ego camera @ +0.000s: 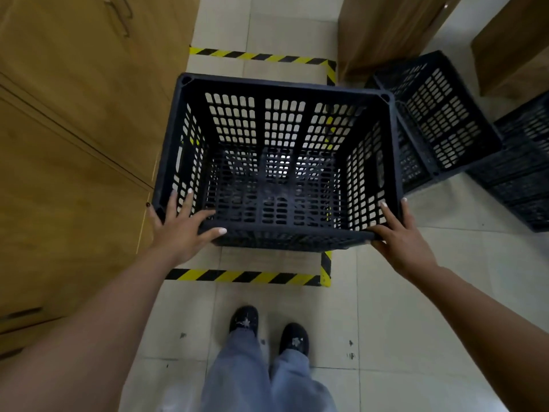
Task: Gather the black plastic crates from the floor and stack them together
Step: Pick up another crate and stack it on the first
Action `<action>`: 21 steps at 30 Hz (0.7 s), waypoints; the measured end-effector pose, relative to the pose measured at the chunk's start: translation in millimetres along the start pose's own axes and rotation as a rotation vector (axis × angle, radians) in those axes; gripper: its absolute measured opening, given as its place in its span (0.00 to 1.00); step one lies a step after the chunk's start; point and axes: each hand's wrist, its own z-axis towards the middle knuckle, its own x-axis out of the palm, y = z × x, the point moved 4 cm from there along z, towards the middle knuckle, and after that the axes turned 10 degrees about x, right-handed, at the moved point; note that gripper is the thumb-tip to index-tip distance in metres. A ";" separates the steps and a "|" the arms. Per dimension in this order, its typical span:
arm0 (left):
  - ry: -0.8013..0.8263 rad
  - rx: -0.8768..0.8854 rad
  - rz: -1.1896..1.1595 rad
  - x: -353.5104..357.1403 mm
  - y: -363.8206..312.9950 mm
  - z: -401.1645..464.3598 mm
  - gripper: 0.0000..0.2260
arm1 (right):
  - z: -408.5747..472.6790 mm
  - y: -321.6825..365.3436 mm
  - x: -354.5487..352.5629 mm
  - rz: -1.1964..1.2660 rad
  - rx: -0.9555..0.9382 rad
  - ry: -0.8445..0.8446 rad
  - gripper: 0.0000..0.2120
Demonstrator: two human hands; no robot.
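Note:
A large black slotted plastic crate [276,84] stands open side up inside a floor zone marked with yellow-black tape [246,276]. My left hand [181,230] rests on its near left corner, fingers spread and straight over the rim, thumb along the near edge. My right hand [401,233] lies on the near right corner the same way. A second black crate [439,120] leans tilted against the first crate's right side. More black crates [523,179] sit stacked at the far right edge. Whether another crate is nested under the first I cannot tell.
Wooden cabinets [74,129] line the left side, close to the crate. Brown wooden panels [386,31] stand at the back right. The floor is pale tile [386,307]. My legs and dark shoes [267,334] are just behind the tape.

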 end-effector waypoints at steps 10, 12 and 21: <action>-0.029 0.021 0.009 -0.8 4.1 0.3 0.30 | -3.7 9.2 -3.6 -0.030 0.019 -0.003 0.15; -0.031 0.018 0.020 -0.5 4.6 0.7 0.31 | -3.1 14.4 -1.0 -0.093 0.047 0.074 0.25; 0.017 0.030 0.065 -4.2 8.4 8.5 0.37 | -0.3 21.0 3.0 -0.144 0.155 0.192 0.39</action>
